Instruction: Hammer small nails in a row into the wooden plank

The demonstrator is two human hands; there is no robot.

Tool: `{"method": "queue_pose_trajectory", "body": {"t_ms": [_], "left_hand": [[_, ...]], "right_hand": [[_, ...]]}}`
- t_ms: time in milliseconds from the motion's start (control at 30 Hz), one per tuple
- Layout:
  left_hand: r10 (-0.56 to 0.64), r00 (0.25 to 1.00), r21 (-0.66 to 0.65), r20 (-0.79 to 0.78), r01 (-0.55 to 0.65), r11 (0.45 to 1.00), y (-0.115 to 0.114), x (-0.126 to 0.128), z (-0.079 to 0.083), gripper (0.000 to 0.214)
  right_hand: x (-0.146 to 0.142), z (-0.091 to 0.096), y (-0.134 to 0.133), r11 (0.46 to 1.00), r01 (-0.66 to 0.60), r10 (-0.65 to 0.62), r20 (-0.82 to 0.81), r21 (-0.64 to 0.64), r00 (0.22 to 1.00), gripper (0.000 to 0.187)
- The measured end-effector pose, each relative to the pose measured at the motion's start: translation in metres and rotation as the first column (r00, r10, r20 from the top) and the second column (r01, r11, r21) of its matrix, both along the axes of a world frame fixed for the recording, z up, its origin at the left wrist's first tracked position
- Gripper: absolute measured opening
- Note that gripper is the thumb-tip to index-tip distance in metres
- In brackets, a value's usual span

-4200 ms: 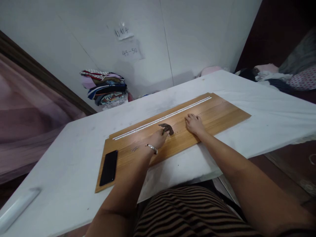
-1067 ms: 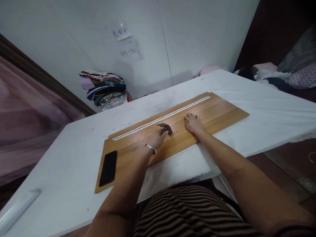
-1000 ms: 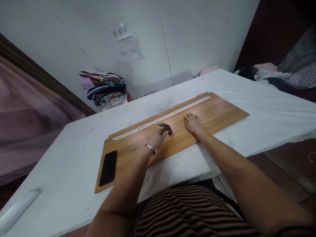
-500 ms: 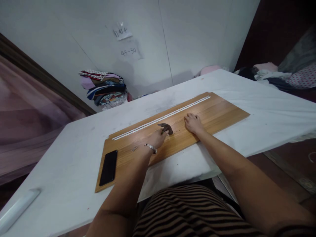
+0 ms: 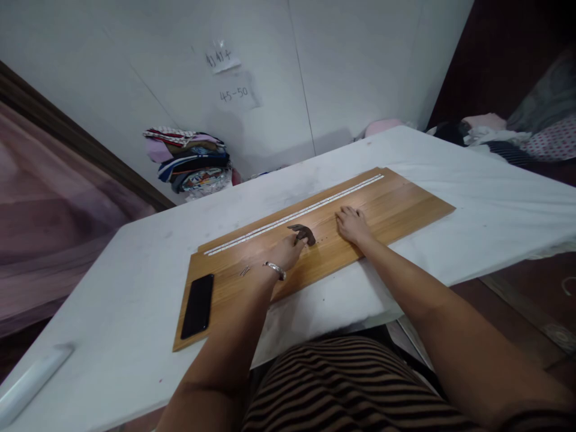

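My left hand (image 5: 288,252) is closed around a claw hammer (image 5: 306,233) near its dark head; the rest of the handle is hidden by the hand and arm. The hammer head is over the middle of a wooden board (image 5: 405,207), close to a short row of small dark nail points or holes (image 5: 322,240). To the right of that row, my right hand (image 5: 351,224) rests on the board with its fingers spread and nothing in them. A few loose nails (image 5: 245,270) lie on the board left of my left wrist.
Two white strips (image 5: 297,214) run along the board's far side. A black phone (image 5: 198,306) lies at its left end. The board is on a white-covered table (image 5: 126,282). A white roll (image 5: 36,375) lies front left; folded clothes (image 5: 193,159) are stacked by the wall.
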State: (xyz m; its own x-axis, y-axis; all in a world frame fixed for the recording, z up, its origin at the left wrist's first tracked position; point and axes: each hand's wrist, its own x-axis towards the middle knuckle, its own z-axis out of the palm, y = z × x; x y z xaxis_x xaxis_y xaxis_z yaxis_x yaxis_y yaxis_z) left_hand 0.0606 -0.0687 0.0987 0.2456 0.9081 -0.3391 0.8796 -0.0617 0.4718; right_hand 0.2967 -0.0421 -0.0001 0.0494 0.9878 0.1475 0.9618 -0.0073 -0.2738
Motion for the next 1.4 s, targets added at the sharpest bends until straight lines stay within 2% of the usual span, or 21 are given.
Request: {"method": "queue_pose_trajectory", "body": {"t_ms": [267, 533, 667, 800, 1067, 1267, 1400], "left_hand": [[0.029, 0.998, -0.025, 0.062, -0.027, 0.999, 0.0038, -0.0015, 0.0033, 0.041], [0.012, 1.0, 0.009, 0.006, -0.012, 1.0, 0.0021, -0.0015, -0.003, 0.041], [0.024, 0.999, -0.021, 0.042, -0.023, 1.0, 0.0006, -0.001, 0.0014, 0.041], [0.018, 0.998, 0.004, 0.054, -0.019, 1.0, 0.0018, -0.001, 0.0042, 0.041], [0.015, 1.0, -0.001, 0.013, -0.015, 1.0, 0.0031, -0.0024, -0.004, 0.04], [0.063, 0.995, -0.054, 0.083, -0.059, 0.997, 0.0026, -0.0007, 0.0026, 0.039], [0.048, 0.998, -0.035, 0.048, -0.046, 0.998, 0.0034, -0.0001, 0.0034, 0.039]], "right_hand": [[0.0002, -0.002, 0.0016, 1.0, 0.011, -0.012, -0.004, -0.017, 1.0, 0.046], [-0.0006, 0.001, -0.001, 1.0, 0.011, -0.011, -0.004, -0.01, 1.0, 0.045], [-0.0005, 0.0025, -0.0016, 1.0, 0.011, -0.01, 0.006, -0.016, 1.0, 0.044], [0.0001, 0.0013, -0.001, 1.0, 0.009, -0.009, 0.015, -0.007, 1.0, 0.044], [0.0005, 0.0006, 0.0002, 1.0, 0.007, -0.007, 0.007, -0.018, 1.0, 0.045], [-0.0002, 0.0028, -0.0009, 1.0, 0.01, -0.011, -0.005, -0.017, 1.0, 0.044], [0.0004, 0.0016, -0.0007, 1.0, 0.006, -0.007, -0.007, -0.015, 1.0, 0.044]]}}
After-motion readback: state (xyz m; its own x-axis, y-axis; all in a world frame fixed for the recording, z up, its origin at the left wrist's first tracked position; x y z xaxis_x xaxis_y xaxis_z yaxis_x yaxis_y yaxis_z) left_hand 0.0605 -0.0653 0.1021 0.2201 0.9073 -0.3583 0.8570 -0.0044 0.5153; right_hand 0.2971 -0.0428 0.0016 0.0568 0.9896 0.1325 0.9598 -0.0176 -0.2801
